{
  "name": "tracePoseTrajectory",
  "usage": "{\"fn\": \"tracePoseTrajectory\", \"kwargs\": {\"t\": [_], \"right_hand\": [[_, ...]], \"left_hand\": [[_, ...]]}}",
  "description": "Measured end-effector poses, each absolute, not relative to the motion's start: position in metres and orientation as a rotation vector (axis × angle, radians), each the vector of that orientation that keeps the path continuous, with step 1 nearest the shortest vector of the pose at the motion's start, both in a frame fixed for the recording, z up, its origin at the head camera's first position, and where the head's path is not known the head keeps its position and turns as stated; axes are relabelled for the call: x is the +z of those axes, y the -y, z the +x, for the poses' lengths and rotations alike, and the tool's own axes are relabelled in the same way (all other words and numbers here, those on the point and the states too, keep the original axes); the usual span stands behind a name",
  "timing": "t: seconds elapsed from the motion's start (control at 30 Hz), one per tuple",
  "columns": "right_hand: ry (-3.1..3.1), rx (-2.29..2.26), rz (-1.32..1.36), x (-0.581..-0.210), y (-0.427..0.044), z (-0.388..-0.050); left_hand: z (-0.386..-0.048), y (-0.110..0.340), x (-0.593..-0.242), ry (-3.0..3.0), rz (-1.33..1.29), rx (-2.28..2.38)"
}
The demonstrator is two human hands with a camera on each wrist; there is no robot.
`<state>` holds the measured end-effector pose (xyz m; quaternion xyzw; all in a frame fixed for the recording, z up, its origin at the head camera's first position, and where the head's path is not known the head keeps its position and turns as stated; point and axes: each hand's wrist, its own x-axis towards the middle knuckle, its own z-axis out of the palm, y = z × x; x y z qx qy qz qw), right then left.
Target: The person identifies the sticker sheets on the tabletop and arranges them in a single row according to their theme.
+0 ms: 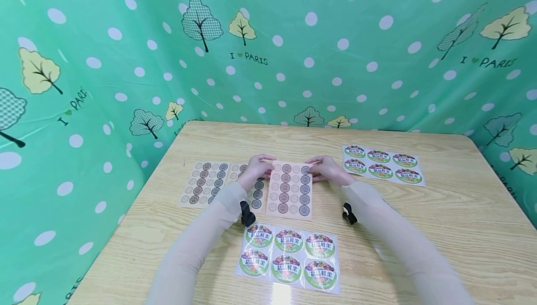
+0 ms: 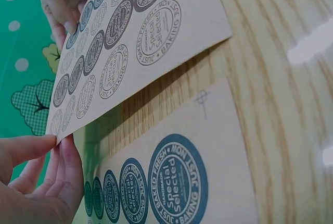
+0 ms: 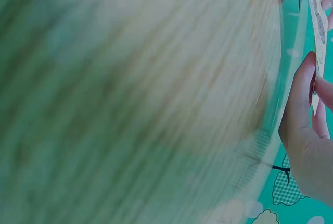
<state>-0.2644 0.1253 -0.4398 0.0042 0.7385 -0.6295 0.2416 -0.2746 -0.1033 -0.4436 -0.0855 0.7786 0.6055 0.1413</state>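
A kraft-paper sticker sheet [image 1: 289, 190] with rows of round baking labels is held between both hands. My left hand [image 1: 257, 169] pinches its far left corner; in the left wrist view the thumb and fingers [image 2: 70, 166] meet at that corner. At the far right corner my right hand [image 1: 328, 169] grips the sheet between thumb and fingers, seen edge-on in the right wrist view. The sheet's far edge is raised off the table. Beneath my left hand and forearm lies a second kraft sticker sheet [image 1: 257, 197], partly covered. A third such sheet [image 1: 197, 188] lies left of it.
On the wooden table [image 1: 461, 211], a glossy fruit sticker sheet [image 1: 289, 256] lies near the front, between the forearms. Another fruit sticker sheet [image 1: 382, 165] lies at the back right. A green patterned curtain [image 1: 285, 76] hangs behind and to the left.
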Motion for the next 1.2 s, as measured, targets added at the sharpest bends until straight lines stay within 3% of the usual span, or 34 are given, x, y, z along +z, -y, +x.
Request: {"fn": "tracePoseTrajectory", "kwargs": {"t": [0.63,1.2], "right_hand": [[-2.196,-1.634,0.091,-0.448,-0.113,-0.274],[-2.449,-1.509,0.001,-0.453,-0.105,-0.277]], "left_hand": [[-0.274,0.104,-0.442,-2.352,-0.211,1.719],[-0.281,0.105,-0.45,-2.478,-0.149,1.669]]}}
